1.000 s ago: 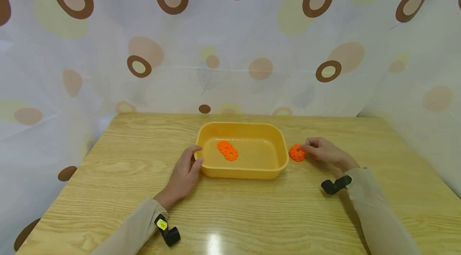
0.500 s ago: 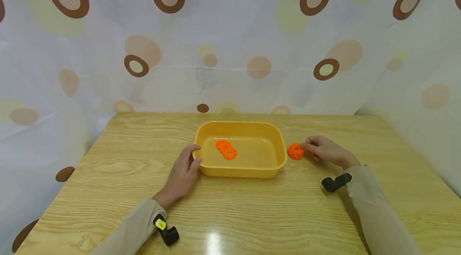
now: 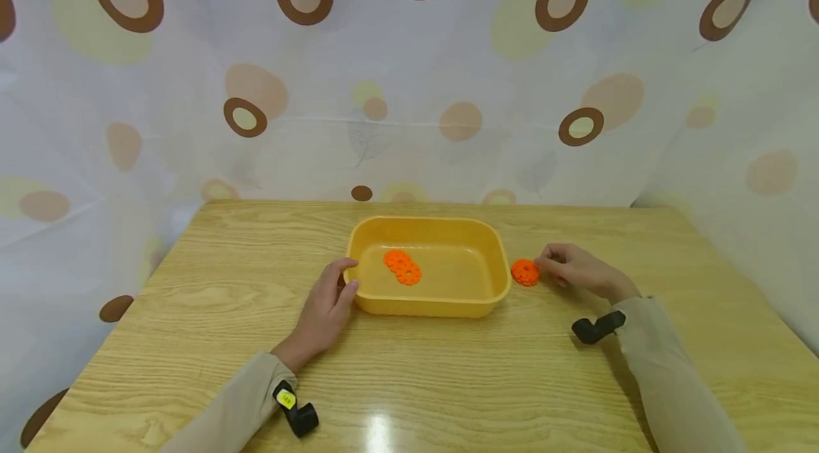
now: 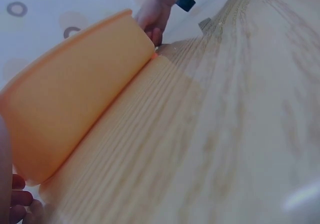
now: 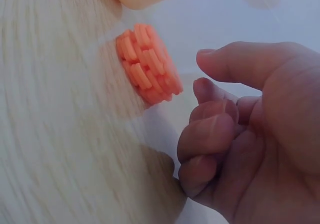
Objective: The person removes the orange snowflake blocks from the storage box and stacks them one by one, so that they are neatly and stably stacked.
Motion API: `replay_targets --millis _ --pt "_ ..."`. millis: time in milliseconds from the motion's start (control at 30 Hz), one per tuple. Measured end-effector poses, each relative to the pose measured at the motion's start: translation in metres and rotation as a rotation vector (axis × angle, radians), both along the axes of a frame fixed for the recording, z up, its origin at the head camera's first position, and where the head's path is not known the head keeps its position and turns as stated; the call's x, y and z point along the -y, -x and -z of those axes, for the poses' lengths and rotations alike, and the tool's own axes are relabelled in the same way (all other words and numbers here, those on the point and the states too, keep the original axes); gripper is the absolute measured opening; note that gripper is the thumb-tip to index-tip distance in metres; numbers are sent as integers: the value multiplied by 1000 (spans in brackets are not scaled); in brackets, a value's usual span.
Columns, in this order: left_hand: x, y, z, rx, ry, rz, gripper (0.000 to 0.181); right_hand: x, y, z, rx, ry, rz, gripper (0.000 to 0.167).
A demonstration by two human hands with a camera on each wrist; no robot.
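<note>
A yellow plastic tub (image 3: 435, 307) stands on the wooden table, with several flat orange notched discs (image 3: 403, 267) overlapping inside it toward the left. My left hand (image 3: 325, 311) grips the tub's left end, thumb on the near side and fingers around the rim. Just outside the tub's right end lies a small stack of orange notched discs (image 3: 525, 272). Beside that stack is my right hand (image 3: 579, 271). The right wrist view has the disc stack (image 5: 149, 66) a little apart from the right hand (image 5: 250, 119); its fingers are loosely bent, holding nothing.
The wooden table (image 3: 409, 382) runs back to a patterned curtain (image 3: 409, 83) that hangs behind and along both sides. Each wrist carries a small black camera mount, one on the left (image 3: 297, 410) and one on the right (image 3: 598, 327).
The stack by the tub looks lower and flatter than before, and the right fingertips sit slightly apart from it. My left hand and the tub keep their places.
</note>
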State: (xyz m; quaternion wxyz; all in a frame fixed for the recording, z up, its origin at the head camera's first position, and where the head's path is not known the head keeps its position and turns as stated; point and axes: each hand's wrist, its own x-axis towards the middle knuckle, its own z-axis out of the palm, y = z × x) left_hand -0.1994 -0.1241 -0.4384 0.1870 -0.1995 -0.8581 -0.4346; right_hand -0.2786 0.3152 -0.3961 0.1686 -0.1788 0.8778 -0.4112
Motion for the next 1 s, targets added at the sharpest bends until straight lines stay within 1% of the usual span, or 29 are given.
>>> replay_targets --millis 67,233,400,633,700,867,1000 --pt "1 0 1 -9 2 0 29 3 0 -1 -17 -19 7 27" --pt "2 1 2 -4 0 -5 29 15 -1 -12 -96 -12 12 31" --pt "1 1 2 8 3 -4 30 28 -3 -22 -159 6 -10 29" --pt "-1 1 1 5 -1 2 30 48 -8 -36 -189 21 -42 23" --pt "-1 1 2 6 -2 6 30 54 -8 -39 -199 31 -61 21" --pt "-2 1 2 4 -2 9 30 72 -2 -46 -240 41 -119 20" --pt "-2 0 1 7 -8 5 30 86 5 -52 -250 42 -139 18"
